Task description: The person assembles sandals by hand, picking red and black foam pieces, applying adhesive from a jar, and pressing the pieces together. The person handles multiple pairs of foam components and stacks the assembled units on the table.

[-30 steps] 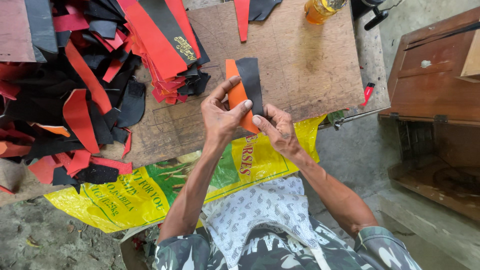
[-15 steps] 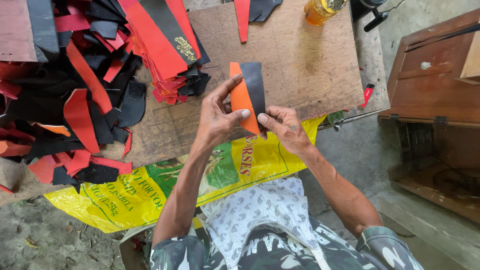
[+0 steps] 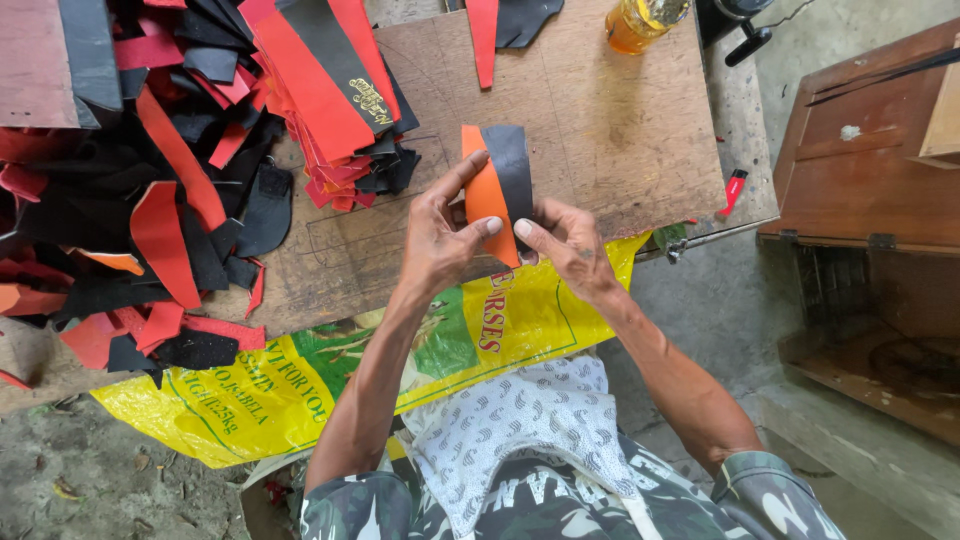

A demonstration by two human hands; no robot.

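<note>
Plywood worktop (image 3: 600,120), red-black scrap pile (image 3: 180,170) at 10 o'clock. Left hand (image 3: 435,240) and right hand (image 3: 560,240) both pinch orange strip (image 3: 487,195) with black strip (image 3: 512,170), held centre. Risk: pieces slide out of line under uneven thumb pressure.

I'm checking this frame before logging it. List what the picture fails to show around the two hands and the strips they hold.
Head view only:
- Lower end of the orange strip and black strip: covered by the left hand and right hand.
- Whether the strips are joined: cannot tell.
- Amber bottle: cut off by the top edge.
- Pile of red and black pieces: runs past the left edge; lower layers buried.
</note>
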